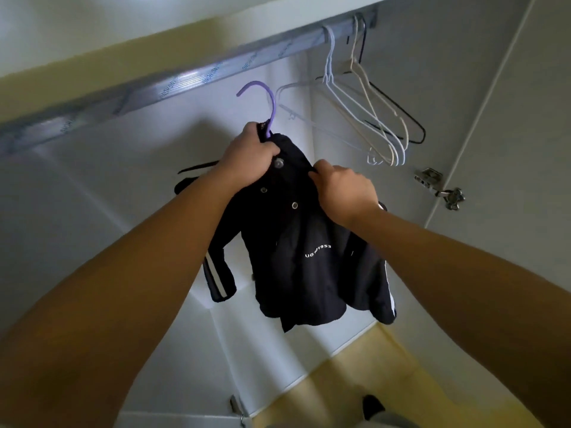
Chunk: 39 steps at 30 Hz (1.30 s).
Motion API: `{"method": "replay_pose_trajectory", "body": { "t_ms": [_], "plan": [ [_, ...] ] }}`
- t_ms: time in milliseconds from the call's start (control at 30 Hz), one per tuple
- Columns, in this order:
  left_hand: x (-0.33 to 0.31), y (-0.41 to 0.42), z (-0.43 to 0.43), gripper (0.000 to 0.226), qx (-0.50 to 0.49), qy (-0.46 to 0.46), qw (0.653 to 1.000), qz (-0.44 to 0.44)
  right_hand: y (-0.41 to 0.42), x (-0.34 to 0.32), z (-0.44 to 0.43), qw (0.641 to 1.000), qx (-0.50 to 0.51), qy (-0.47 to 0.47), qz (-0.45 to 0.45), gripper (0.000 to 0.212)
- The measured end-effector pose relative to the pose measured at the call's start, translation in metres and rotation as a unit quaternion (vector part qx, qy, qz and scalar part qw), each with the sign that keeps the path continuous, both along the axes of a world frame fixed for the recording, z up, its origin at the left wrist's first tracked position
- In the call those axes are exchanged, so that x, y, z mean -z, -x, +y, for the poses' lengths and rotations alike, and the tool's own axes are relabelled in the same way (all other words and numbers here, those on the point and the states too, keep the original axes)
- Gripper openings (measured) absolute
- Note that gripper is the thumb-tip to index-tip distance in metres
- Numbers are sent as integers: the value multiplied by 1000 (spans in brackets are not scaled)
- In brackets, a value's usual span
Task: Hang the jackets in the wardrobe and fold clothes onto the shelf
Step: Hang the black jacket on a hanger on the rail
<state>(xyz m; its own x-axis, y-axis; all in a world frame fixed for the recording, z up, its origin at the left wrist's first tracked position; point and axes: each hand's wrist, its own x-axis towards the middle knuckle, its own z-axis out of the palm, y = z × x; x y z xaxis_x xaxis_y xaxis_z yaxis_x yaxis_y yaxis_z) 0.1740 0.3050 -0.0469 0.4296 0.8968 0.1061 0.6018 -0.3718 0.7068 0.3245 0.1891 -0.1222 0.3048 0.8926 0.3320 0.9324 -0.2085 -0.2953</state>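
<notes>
Step in hand: The person is hanging a jacket. It is on its hanger but not yet on the rail.
Jacket: The dark jacket (296, 242) is held up in the air, inside the wardrobe and below the rail. It has snap buttons down the front, small white letters and white stripes on the sleeves.
Left hand: The left hand (250, 149) grips the top of the jacket at the collar, right where the hanger's neck comes out.
Right hand: The right hand (343, 186) pinches the cloth near the shoulder. I think it is pulling the jacket straight on the hanger.
Purple hanger: Only the hook of the purple hanger (272, 106) shows. It points up and is near the rail but not touching it.
Rail: The grey rail (191, 77) runs across the top of the wardrobe.
Empty hangers: The empty hangers (364, 118), some white and one black, hang at the right end of the rail.
Next move: I think the hook must go up and over the rail, in the bare part left of the empty hangers. Then both hands can let go.
Watch out: The jacket could slip off one side if the shoulder is not sitting well.
Hidden: The jacket covers the rest of the purple hanger, so I cannot tell if both shoulders are on it.
Hard to see: A dark strap sticks out behind the left arm, and I cannot tell what it belongs to. A small dark thing (372, 406) low down is cut off. I cannot pick out the shelf or any clothes to fold.
</notes>
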Motion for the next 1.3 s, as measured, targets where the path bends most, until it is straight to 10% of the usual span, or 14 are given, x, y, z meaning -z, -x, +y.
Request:
{"method": "replay_pose_trajectory", "body": {
  "t_ms": [300, 733, 1200, 1300],
  "plan": [
    [1, -1, 18, 42, 67, -214, 971, 87, -21, -22, 15, 994, 45, -20, 95, 33],
    [28, -4, 40, 32, -73, -278, 958, 10, -63, -66, 82, 996, 24, -16, 83, 34],
    [99, 10, 62, 4, -151, 28, 988, 17, -86, -40, 100, 999, 41, 30, 15, 35],
    [73, -5, 67, 30, -153, 62, 982, -91, -86, -34, 103, 995, 86, 50, -7, 37]
  ]
}}
